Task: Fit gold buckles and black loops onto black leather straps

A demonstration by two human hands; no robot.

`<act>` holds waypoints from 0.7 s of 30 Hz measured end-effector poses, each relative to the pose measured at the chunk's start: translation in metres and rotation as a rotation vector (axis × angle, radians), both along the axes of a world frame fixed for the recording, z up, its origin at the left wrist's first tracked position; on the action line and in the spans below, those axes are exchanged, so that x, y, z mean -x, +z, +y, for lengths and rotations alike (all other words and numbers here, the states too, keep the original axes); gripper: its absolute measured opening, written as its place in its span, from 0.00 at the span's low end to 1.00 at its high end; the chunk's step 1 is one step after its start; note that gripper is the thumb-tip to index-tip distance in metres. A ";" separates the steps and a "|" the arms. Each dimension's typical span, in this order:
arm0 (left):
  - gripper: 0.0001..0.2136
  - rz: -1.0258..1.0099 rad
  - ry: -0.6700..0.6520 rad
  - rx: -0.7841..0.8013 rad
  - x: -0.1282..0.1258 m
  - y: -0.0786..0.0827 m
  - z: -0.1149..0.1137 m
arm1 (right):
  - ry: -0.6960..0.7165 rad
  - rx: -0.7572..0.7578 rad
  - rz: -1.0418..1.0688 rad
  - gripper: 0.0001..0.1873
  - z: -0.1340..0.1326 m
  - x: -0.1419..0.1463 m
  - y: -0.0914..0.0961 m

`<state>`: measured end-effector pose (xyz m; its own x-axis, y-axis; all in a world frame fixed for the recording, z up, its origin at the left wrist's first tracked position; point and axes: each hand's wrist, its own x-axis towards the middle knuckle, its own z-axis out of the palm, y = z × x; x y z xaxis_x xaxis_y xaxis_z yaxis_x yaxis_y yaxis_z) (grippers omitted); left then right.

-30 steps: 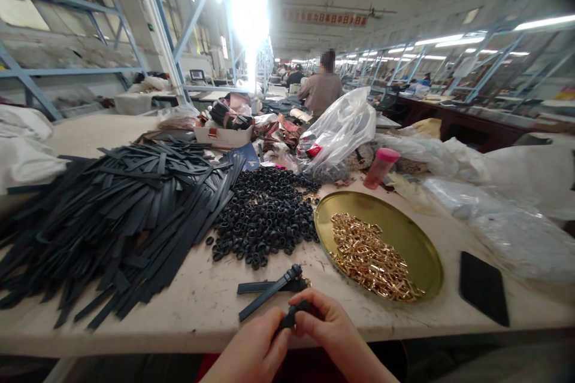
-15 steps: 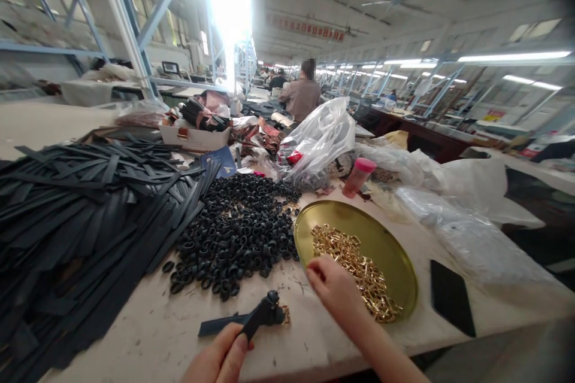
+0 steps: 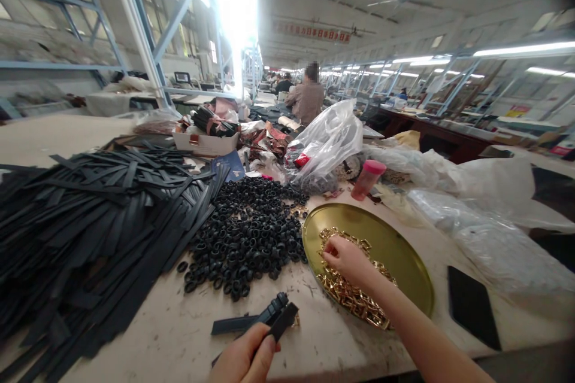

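My left hand (image 3: 242,360) is at the bottom edge, closed around a short dark strap (image 3: 281,320) that points up and to the right. Beneath it another dark strap (image 3: 233,324) lies flat on the table. My right hand (image 3: 348,257) reaches into the round brass tray (image 3: 404,245), fingers curled down on the heap of small gold buckles (image 3: 354,296); what the fingertips hold is hidden. A mound of black loops (image 3: 247,233) lies just left of the tray.
A big pile of dark straps (image 3: 90,221) fills the left of the table. Behind are a clear plastic bag (image 3: 327,140), a pink-capped bottle (image 3: 367,179), a white box (image 3: 204,142) and a black phone (image 3: 471,305) at right. A person (image 3: 308,96) stands far back.
My right hand left the strap it was working with the left hand, crossed to the tray and now rests on the buckles. The left hand keeps the strap alone.
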<state>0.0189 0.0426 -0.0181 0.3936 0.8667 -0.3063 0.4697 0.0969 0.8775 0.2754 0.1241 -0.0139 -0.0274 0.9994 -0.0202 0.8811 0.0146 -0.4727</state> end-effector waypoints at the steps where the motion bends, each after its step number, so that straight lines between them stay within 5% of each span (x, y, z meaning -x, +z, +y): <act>1: 0.14 0.001 0.008 -0.014 -0.005 0.003 0.000 | 0.019 0.005 0.057 0.06 -0.010 0.009 0.003; 8: 0.13 0.114 0.058 -0.108 -0.014 0.020 -0.009 | 0.014 0.250 1.067 0.15 -0.077 0.071 0.009; 15: 0.12 0.173 0.050 -0.097 0.008 0.016 -0.030 | -0.010 0.393 1.349 0.16 -0.102 0.091 0.004; 21: 0.12 0.101 0.036 -0.101 0.013 0.009 -0.039 | -0.082 0.256 1.364 0.19 -0.109 0.106 -0.010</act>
